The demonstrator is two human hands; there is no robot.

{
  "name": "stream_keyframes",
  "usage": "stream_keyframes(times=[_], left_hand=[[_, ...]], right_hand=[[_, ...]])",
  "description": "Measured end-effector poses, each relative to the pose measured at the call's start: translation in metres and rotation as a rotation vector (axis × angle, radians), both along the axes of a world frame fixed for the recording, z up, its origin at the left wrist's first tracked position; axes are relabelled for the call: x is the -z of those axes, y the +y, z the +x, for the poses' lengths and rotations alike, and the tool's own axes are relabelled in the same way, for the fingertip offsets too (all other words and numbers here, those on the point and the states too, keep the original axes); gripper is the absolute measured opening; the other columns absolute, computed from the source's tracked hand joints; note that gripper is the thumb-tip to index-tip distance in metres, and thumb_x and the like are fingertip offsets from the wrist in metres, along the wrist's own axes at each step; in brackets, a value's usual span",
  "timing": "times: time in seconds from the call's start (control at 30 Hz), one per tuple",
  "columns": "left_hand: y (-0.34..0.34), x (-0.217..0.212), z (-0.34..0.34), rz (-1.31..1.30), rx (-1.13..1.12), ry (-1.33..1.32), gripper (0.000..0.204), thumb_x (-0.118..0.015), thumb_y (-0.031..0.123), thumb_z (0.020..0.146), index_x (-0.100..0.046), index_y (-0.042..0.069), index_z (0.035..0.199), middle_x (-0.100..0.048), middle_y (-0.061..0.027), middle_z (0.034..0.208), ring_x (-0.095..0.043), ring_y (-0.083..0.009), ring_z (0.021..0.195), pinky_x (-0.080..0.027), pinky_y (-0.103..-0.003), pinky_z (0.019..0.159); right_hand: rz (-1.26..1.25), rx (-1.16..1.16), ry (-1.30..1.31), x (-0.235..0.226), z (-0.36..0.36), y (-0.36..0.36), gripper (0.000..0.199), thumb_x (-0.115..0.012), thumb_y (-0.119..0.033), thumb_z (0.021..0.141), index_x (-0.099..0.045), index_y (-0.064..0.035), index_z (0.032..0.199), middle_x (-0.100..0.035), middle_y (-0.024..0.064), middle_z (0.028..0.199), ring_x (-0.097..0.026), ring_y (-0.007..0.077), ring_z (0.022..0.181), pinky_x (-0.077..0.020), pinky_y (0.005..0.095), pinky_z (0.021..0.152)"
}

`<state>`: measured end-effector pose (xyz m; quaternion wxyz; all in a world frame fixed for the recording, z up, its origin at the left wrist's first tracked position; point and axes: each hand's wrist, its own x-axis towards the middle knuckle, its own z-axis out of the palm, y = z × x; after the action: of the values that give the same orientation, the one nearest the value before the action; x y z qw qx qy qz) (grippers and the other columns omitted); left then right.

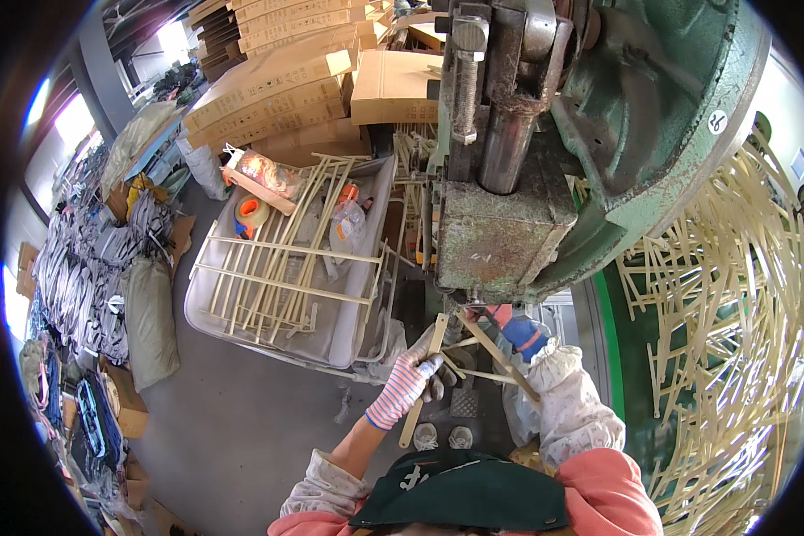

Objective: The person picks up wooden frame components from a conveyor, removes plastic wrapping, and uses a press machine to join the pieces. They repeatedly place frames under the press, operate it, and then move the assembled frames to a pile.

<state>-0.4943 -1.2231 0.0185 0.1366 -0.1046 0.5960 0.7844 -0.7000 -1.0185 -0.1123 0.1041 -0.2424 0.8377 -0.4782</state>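
My left hand (413, 379), in a pink-and-white striped glove with grey fingertips, grips a long cream plastic strip (408, 427) that slants from the press base down toward the floor. My right hand (520, 336), in a blue and orange glove, sits just under the green press (652, 116). It is closed on a cream strip frame (500, 357) whose cross pieces reach over to the left hand. The press's rusty grey ram block (496, 241) hangs directly above both hands. A white sleeve covers my right forearm (570, 406).
A grey tub (366, 313) with several cream strip frames, a tape roll (252, 213) and a packet (263, 174) stands to the left. Cardboard boxes (277, 89) are stacked behind it. A large heap of cream frames (732, 295) fills the right. Bags and bundles (143, 313) line the left floor.
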Motion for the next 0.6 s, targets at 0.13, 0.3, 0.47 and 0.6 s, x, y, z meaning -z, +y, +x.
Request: stream_keyframes(times=[0.13,0.3,0.47,0.6], left_hand=[[0.001,-0.01,0.0,0.028,0.027,0.007,0.056,-0.038,0.008,0.096,-0.017,0.02,0.147,-0.063,-0.0139,0.076,-0.057,-0.0107,0.047,-0.037,-0.018,0.036],[0.001,-0.022,0.001,-0.007,0.008,0.013,0.056,-0.038,0.008,0.095,-0.019,0.02,0.147,-0.063,-0.0124,0.073,-0.056,-0.0098,0.045,-0.035,-0.018,0.035],[0.002,-0.027,-0.004,-0.049,0.006,0.047,0.053,-0.043,0.011,0.095,-0.027,0.018,0.144,-0.063,-0.0089,0.07,-0.054,-0.0078,0.043,-0.034,-0.017,0.035],[0.003,-0.033,-0.014,-0.052,0.056,0.061,0.049,-0.046,0.013,0.094,-0.034,0.017,0.141,-0.062,-0.0054,0.068,-0.052,-0.006,0.042,-0.035,-0.017,0.035]], right_hand=[[-0.141,-0.059,-0.103,-0.025,0.016,-0.012,0.024,-0.053,-0.019,0.087,-0.059,-0.0079,0.108,-0.064,0.0123,0.097,-0.061,0.0264,0.084,-0.0478,0.0373,0.075],[-0.06,-0.032,-0.041,-0.013,0.014,-0.031,0.027,-0.053,-0.019,0.088,-0.057,-0.0075,0.112,-0.064,0.0121,0.099,-0.06,0.0257,0.086,-0.0472,0.0369,0.077],[0.136,0.011,0.162,-0.007,0.015,-0.027,0.03,-0.054,-0.019,0.089,-0.056,-0.007,0.116,-0.064,0.0119,0.102,-0.06,0.0251,0.087,-0.0466,0.0365,0.079],[0.148,-0.142,0.458,-0.027,0.029,-0.012,0.033,-0.062,-0.018,0.085,-0.055,-0.0029,0.114,-0.06,0.0109,0.105,-0.059,0.0231,0.093,-0.0463,0.0352,0.078]])
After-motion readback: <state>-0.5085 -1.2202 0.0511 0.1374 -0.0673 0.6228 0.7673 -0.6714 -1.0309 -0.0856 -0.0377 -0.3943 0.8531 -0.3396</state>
